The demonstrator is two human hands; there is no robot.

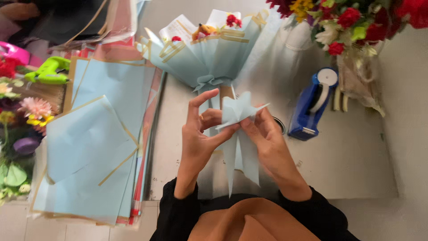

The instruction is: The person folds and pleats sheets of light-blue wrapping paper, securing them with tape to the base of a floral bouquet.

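A pale blue ribbon bow (238, 111) sits at the centre of the view, held up above the grey tabletop (347, 156), its loops fanned upward and its long pointed tails hanging down toward six o'clock. The left hand (200, 134) pinches the bow's left side between thumb and fingertip, with the index finger raised and curled toward twelve o'clock. The right hand (267, 143) is closed on the bow's knot from the four o'clock side, fingers folded in against the ribbon. Both wrists come out of black sleeves (178, 214) at the bottom edge.

Just past the bow at twelve o'clock lies a wrapped bouquet (209, 49) in matching pale blue paper with gold trim, holding small red flowers and a little orange toy figure. At three o'clock from the hands stands a blue tape dispenser (312, 105), well apart from the right hand. At one o'clock a bunch of red, white and yellow flowers (356, 22) fills the corner. At nine o'clock a stack of pale blue wrapping sheets (89, 147) with gold edges lies fanned out, and beyond it at ten o'clock rests a green glue gun (47, 71). More flowers (26, 111) crowd the left edge.
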